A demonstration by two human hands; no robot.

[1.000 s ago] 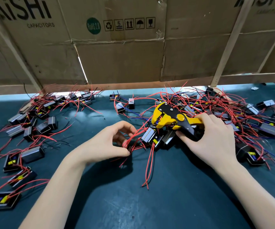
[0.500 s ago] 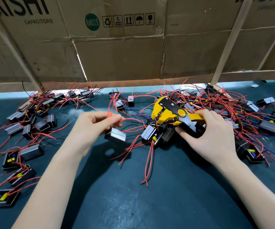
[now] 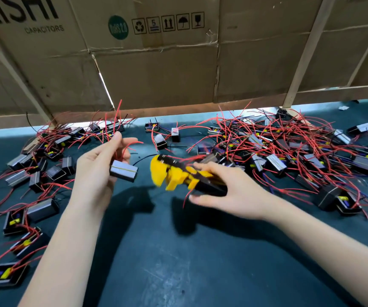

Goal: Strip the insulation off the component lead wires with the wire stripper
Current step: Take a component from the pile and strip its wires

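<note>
My left hand (image 3: pixel 98 165) holds a small black-and-silver component (image 3: pixel 123 173) in the air by its red lead wires (image 3: pixel 121 129), which stick up past my fingers. The component hangs just right of my palm. My right hand (image 3: pixel 229 191) grips the handles of the yellow-and-black wire stripper (image 3: pixel 178 176), blurred by motion, with its yellow jaws pointing left toward the component. A short gap separates the jaws from the component.
A tangled pile of components with red wires (image 3: pixel 289 149) covers the right back of the dark green mat (image 3: pixel 178 251). Several more components (image 3: pixel 34 171) lie along the left side. A cardboard wall (image 3: pixel 178 63) stands close behind.
My left hand has lifted one component out of the pile and carried it up and left. My right hand has brought the stripper off the pile, leftward and nearer to me.
</note>
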